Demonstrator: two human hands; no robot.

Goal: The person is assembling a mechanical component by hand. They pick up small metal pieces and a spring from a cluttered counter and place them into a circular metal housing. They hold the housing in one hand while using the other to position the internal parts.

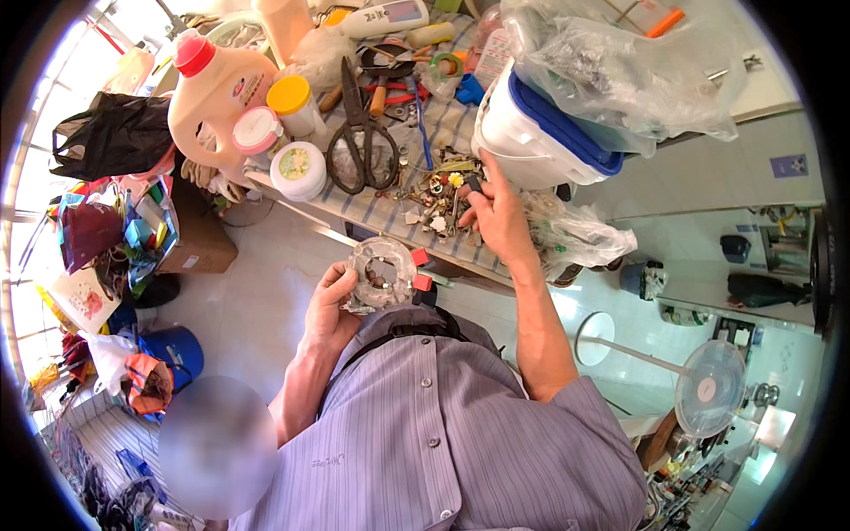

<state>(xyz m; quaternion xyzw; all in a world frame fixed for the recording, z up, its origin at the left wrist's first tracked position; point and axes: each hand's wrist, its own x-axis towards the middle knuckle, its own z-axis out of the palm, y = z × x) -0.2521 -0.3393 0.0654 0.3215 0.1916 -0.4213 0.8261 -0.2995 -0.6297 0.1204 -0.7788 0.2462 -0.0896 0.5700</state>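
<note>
Table (367, 215): scissors (357, 122) ×1 | left hand (333, 296): gripping 1 clear ring (403, 259) | right hand (503, 219): grip unclear

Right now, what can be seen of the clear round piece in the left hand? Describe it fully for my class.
The clear piece is roughly round and see-through, like plastic or glass. Dark bits show at its middle; whether they lie inside or behind it, I cannot tell. Two red blocks show at its right edge. The left hand grips it by the left edge, in front of the person's shirt and close to the table's front edge.
</note>
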